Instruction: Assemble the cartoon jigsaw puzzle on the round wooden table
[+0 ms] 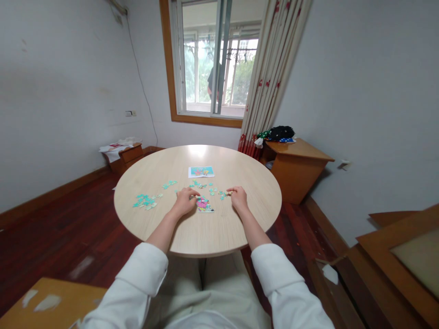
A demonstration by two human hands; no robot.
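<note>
On a round table sits a partly assembled jigsaw puzzle (205, 205) with a pink cartoon figure. My left hand (186, 201) rests at its left edge, fingers apart and bent, the tips touching or just over the puzzle. To the right, my right hand (238, 198) has its index finger and thumb together at a small puzzle piece by the loose ones; the fingertips are small in view. Loose puzzle pieces (215, 192) lie between the hands, above the assembled part. A larger heap of turquoise pieces (146, 201) spreads at the left, with a smaller group (169, 184) nearer the middle.
A picture sheet (201, 172) lies beyond the pieces on the round table (240, 169). A wooden cabinet (298, 169) with cloths on top stands at the right, a low drawer unit (132, 154) at the left. Behind the window, a person (215, 82) is partly visible.
</note>
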